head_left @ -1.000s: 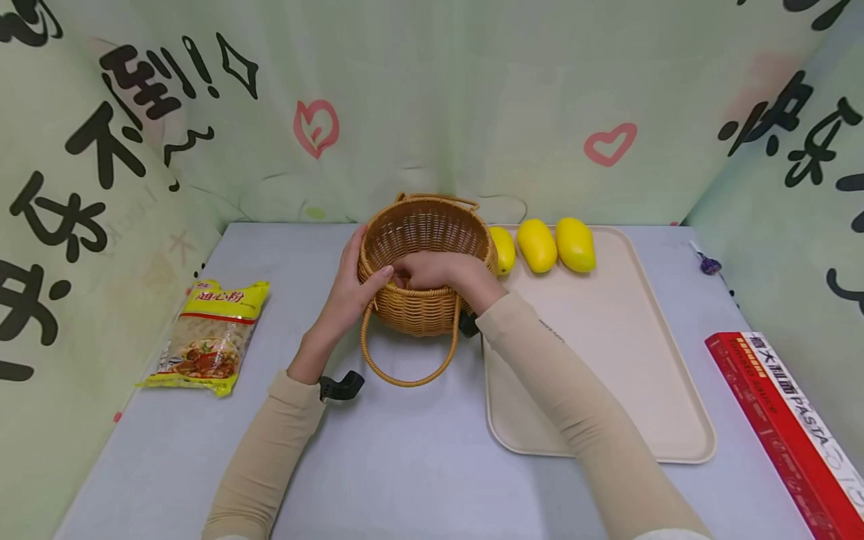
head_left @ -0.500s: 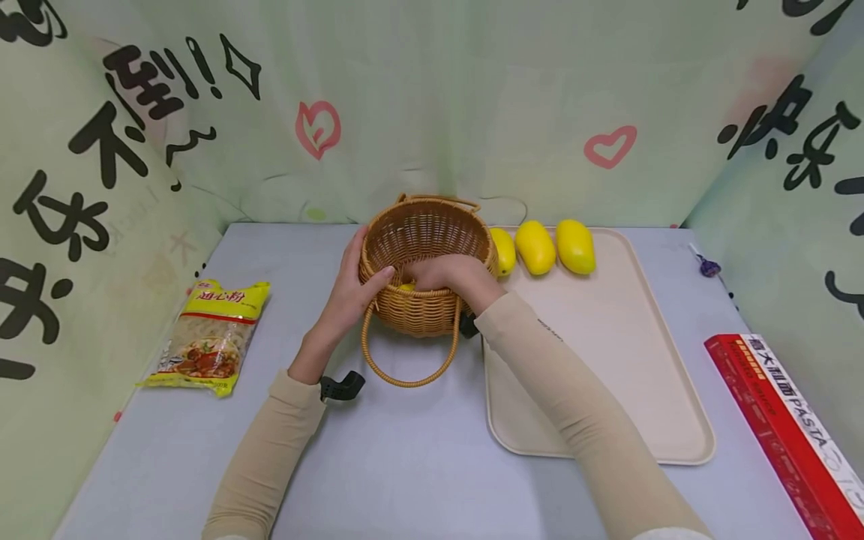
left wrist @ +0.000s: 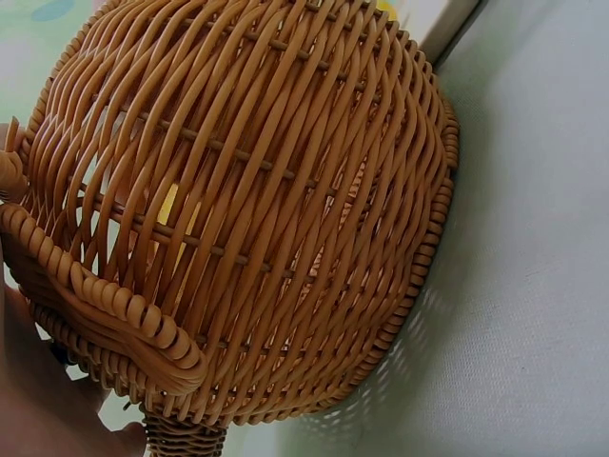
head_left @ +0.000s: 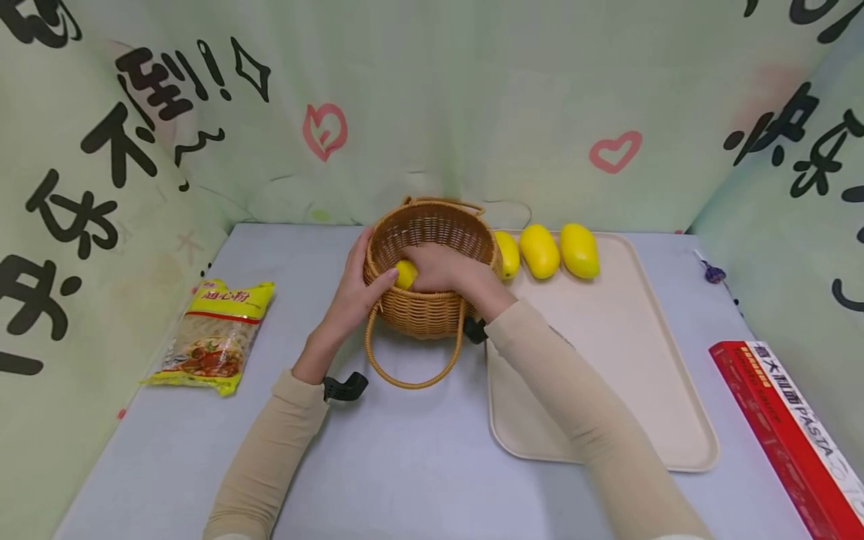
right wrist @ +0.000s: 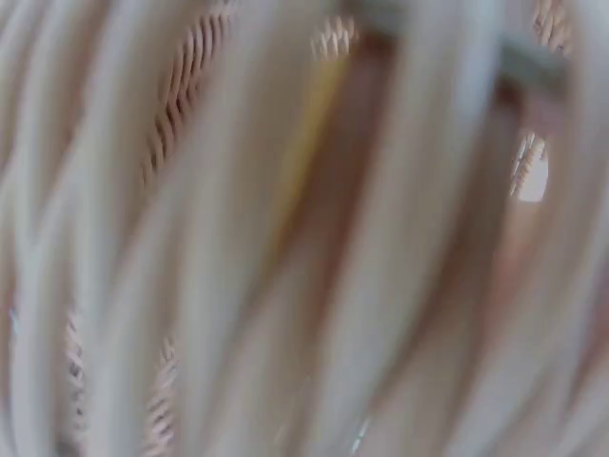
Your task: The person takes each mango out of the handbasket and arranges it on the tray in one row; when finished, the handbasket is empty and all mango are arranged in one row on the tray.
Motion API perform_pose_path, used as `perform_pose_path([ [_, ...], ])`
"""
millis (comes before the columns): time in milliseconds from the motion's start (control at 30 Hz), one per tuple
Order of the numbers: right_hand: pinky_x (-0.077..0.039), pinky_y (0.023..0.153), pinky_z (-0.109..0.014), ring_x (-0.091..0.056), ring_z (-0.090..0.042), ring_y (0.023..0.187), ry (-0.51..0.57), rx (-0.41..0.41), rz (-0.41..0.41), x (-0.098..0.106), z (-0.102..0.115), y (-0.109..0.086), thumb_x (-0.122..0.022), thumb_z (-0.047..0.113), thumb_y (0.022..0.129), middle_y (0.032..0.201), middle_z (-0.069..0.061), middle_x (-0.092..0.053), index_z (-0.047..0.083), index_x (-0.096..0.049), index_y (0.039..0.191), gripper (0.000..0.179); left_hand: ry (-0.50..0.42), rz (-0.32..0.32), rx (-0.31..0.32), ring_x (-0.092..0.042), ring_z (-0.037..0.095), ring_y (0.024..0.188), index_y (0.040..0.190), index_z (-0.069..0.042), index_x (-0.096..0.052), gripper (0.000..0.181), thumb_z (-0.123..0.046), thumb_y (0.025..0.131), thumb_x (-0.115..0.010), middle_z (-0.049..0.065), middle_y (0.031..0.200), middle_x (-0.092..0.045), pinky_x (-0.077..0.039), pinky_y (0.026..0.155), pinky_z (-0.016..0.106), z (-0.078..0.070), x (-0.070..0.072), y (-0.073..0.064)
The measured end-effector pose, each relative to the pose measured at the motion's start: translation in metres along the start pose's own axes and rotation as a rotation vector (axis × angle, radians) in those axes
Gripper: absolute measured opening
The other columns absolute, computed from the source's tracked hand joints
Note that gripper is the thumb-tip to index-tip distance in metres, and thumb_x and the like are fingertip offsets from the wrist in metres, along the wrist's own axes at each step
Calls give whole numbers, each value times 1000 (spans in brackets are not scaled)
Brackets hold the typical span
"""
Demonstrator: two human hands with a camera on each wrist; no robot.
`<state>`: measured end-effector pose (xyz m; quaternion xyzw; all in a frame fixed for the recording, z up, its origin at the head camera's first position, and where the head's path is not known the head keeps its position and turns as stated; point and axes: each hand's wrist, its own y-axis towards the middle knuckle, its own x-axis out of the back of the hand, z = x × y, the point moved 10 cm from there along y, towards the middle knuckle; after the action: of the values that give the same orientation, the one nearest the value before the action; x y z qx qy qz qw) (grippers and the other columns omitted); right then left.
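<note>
A brown wicker basket (head_left: pixel 427 315) stands tilted toward me in the head view, its looped handle hanging down in front. My left hand (head_left: pixel 352 291) grips its left side, thumb over the rim; the weave (left wrist: pixel 257 190) fills most of the left wrist view. Inside the basket, my right hand (head_left: pixel 442 268) holds a yellow mango (head_left: pixel 406 275), whose left end shows beside the fingers. Most of that fruit and the right fingertips are hidden. Blurred wicker strands (right wrist: pixel 381 248) cover the right wrist view, with a sliver of yellow behind them.
Right of the basket lies a beige tray (head_left: pixel 607 360) with three yellow mangoes (head_left: pixel 540 252) along its far edge. A pasta bag (head_left: pixel 214 334) lies at left, a red pasta box (head_left: pixel 783 420) at right. A small purple-wrapped lollipop (head_left: pixel 714 273) is near the right edge.
The yellow mango, hidden at first, has come up into sight between my right fingers and the left rim. My right hand has risen slightly inside the basket; my left hand keeps its grip.
</note>
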<state>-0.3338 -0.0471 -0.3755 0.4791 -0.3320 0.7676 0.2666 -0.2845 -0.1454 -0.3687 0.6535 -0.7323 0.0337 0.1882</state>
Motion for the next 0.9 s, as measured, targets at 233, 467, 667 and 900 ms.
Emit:
perform_pose_path([
  [233, -49, 96, -50, -58, -29, 113, 38, -77, -276, 29, -11, -17, -67, 39, 85, 147, -12, -47, 19, -44, 149, 72, 9, -15, -15, -14, 23, 154, 161, -28, -9, 87, -38, 93, -62, -1, 167, -9, -19, 123, 53, 25, -3, 9],
  [467, -51, 85, -42, -56, -24, 100, 226, -94, -395, 45, -22, -34, -71, 37, 80, 136, -7, -53, 20, -45, 149, 76, 6, -21, -3, -17, 28, 153, 161, -28, -9, 87, -39, 93, -62, 0, 167, -9, -23, 121, 55, 27, 0, 7],
  [667, -50, 88, -46, -53, -26, 110, 360, -71, -480, 66, -31, -54, -70, 38, 81, 143, -8, -51, 19, -43, 150, 76, 10, -20, 1, -17, 27, 153, 161, -29, -8, 87, -36, 93, -62, 2, 167, -8, -23, 121, 55, 27, 1, 6],
  [900, -48, 84, -44, -52, -26, 107, 416, -111, -589, 91, -62, -80, -66, 38, 83, 140, -7, -51, 23, -46, 148, 70, 10, -36, -7, -18, 24, 153, 159, -34, -10, 85, -41, 93, -62, 0, 167, -10, -23, 121, 55, 27, 0, 8],
])
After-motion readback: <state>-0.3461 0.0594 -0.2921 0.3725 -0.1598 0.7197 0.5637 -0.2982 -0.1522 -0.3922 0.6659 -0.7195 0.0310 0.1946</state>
